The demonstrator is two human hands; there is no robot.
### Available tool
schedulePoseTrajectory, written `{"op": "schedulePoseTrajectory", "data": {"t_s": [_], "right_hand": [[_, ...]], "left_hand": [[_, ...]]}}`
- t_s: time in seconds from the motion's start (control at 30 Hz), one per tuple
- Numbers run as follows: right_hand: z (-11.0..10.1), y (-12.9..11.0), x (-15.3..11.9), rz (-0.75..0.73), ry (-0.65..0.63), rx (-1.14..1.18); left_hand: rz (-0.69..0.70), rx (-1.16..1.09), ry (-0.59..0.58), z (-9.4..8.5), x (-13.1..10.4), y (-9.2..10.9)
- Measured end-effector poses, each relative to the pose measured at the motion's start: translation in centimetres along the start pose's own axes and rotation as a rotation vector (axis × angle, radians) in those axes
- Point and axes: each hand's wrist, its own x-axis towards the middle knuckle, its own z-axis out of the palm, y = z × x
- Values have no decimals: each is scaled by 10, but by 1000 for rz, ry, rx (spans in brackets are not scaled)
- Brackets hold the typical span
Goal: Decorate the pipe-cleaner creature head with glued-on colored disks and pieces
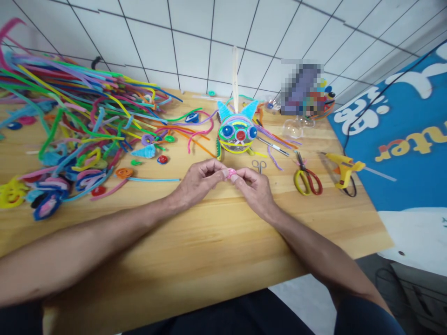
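Between the fingertips of both hands is a small pink coil of pipe cleaner (231, 173). My left hand (202, 179) pinches it from the left, and my right hand (254, 187) pinches its right side. The fingers cover part of the coil. Just beyond the hands sits a round clear ornament (237, 135) with blue ears, blue eyes and a red nose, all of coiled pipe cleaner. A pale ribbon (235, 79) rises from its top. Small silver scissors (259, 165) lie just past my right hand.
To the right lie scissors with yellow and red handles (307, 181) and a yellow glue gun (345, 170) with its cord. A big heap of coloured pipe cleaners (80, 97) covers the left side. Clear plastic balls (293, 129) rest at the back right, before the tiled wall (195, 42).
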Motion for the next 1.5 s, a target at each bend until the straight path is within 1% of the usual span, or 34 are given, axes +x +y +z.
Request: {"op": "schedulePoseTrajectory", "data": {"t_s": [0.23, 0.47, 0.93, 1.1, 1.27, 1.37, 1.5], "right_hand": [[-1, -4, -1, -27, 22, -20], [-1, -3, 0, -23, 32, -30], [-2, -5, 0, -34, 17, -42], [-2, -6, -1, -33, 24, 4], [-4, -1, 1, -2, 54, 109], [-6, 1, 4, 20, 52, 171], [-8, -2, 5, 35, 58, 116]], "left_hand": [[39, 33, -31, -2, 0, 0], [22, 20, -37, 0, 1, 3], [-1, 88, -66, -2, 1, 4], [-16, 28, -25, -1, 1, 1], [-45, 7, 7, 0, 2, 6], [-43, 2, 4, 1, 2, 7], [-43, 13, 11, 0, 1, 6]]}}
